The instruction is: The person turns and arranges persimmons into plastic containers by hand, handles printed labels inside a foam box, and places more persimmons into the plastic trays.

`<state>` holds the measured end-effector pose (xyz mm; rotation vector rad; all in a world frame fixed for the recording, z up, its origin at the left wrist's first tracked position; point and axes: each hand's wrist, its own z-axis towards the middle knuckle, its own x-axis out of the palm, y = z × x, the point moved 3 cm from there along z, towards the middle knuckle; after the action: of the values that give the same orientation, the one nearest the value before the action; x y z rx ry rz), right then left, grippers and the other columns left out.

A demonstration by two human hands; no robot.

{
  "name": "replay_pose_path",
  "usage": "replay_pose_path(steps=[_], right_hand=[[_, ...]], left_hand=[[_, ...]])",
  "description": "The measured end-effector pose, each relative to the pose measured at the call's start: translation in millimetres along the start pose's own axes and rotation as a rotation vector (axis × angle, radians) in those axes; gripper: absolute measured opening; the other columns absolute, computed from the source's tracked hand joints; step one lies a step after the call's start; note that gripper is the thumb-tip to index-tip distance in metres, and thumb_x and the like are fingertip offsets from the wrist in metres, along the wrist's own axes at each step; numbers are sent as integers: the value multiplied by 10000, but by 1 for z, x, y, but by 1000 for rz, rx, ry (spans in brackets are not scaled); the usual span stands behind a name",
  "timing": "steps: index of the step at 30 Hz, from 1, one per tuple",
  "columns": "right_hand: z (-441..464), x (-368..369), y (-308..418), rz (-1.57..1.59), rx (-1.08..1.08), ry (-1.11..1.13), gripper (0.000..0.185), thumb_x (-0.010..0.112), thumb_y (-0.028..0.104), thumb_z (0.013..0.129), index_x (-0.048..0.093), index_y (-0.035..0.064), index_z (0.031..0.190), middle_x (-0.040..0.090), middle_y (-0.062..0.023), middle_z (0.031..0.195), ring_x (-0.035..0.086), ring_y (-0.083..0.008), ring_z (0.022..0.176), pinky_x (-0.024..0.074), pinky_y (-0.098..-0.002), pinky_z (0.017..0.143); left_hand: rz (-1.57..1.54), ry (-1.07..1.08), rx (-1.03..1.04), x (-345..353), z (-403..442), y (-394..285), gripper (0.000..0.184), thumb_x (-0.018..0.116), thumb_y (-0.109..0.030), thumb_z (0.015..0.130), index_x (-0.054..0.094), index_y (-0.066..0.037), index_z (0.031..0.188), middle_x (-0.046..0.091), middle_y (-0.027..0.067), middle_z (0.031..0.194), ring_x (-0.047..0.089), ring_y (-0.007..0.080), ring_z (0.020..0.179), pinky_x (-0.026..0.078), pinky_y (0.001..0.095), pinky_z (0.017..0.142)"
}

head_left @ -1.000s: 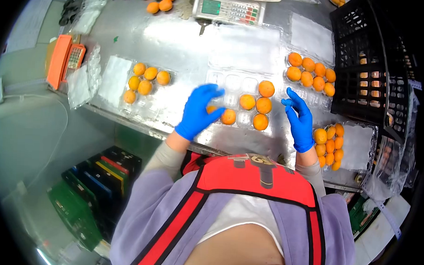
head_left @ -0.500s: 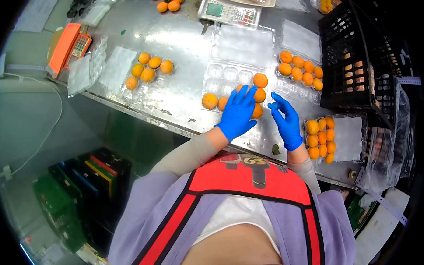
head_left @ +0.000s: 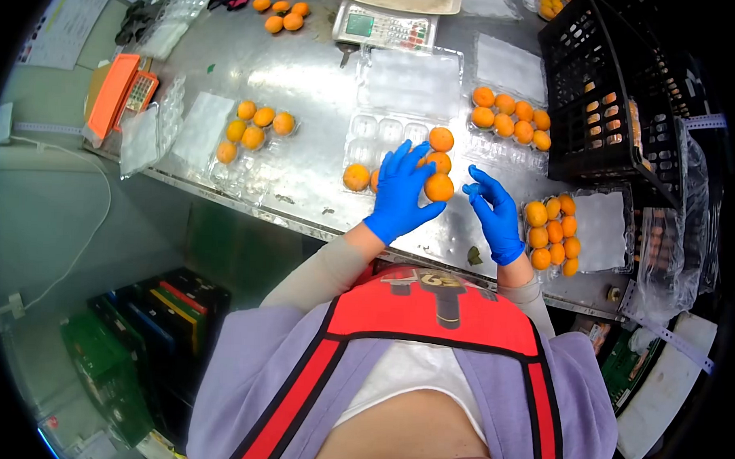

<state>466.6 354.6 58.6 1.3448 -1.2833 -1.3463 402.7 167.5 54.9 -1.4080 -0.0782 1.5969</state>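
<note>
My left hand point(head_left: 401, 197), in a blue glove, lies over the clear plastic fruit tray point(head_left: 389, 130) with its fingers spread. Its fingertips reach among the round orange fruits and hide some of them; its thumb is by the front fruit point(head_left: 439, 187) of the right-hand column. Another fruit point(head_left: 356, 177) sits in the tray's front left cup, and the back left cups hold nothing. To the right of the tray, my right hand point(head_left: 495, 218), also gloved, hovers with curved fingers apart from the thumb. Nothing shows in it.
Filled trays stand at right point(head_left: 514, 120) and front right point(head_left: 554, 233); a partly filled tray point(head_left: 253, 131) is at left. A black crate point(head_left: 582, 99) stands on the right, a scale point(head_left: 383, 26) at the back, and an orange calculator point(head_left: 117, 95) at far left.
My left hand has shifted slightly left and down, uncovering more of the right-hand fruit column. My right hand keeps nearly the same pose. The whole view has shifted a little.
</note>
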Motion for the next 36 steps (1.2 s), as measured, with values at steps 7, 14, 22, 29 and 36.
replay_pose_path(steps=[7,14,22,29,36], right_hand=[[17,37,51,822,213,255,590,578,293,883,371,43,1376,472,-108,1307,480,-200,1182,381,-348,1001],[27,44,66,722,82,387,652,625,269,843,345,23,1378,405,-120,1369,425,-238,1246,348,-365,1037],[34,42,80,544,-80,86,613,672,96,798,393,23,1340,407,-111,1379,420,-221,1244,324,-360,1048],[33,47,87,300,-316,86,726,733,54,725,367,31,1351,413,-117,1375,445,-218,1215,328,-360,1039],[36,52,97,34,-421,36,792,740,43,695,326,48,1370,407,-133,1376,467,-222,1199,335,-378,1032]], left_hand=[[-288,-184,69,-65,16,-30,642,781,-271,649,559,-155,1240,386,126,1388,270,387,1312,272,475,1048],[-339,-201,57,-76,23,-34,648,793,-247,633,572,-159,1236,405,146,1363,281,384,1315,263,491,1057],[-364,-375,95,-82,30,-36,489,749,-174,717,597,-115,1179,475,103,1314,412,322,1229,286,432,1049],[-1390,-138,-334,-46,41,-12,270,620,-96,862,593,-51,1127,533,67,1230,494,173,1153,376,329,1001],[-1220,-211,-624,-56,47,1,277,595,-115,889,573,-29,1152,619,53,1084,532,155,1074,429,304,930]])
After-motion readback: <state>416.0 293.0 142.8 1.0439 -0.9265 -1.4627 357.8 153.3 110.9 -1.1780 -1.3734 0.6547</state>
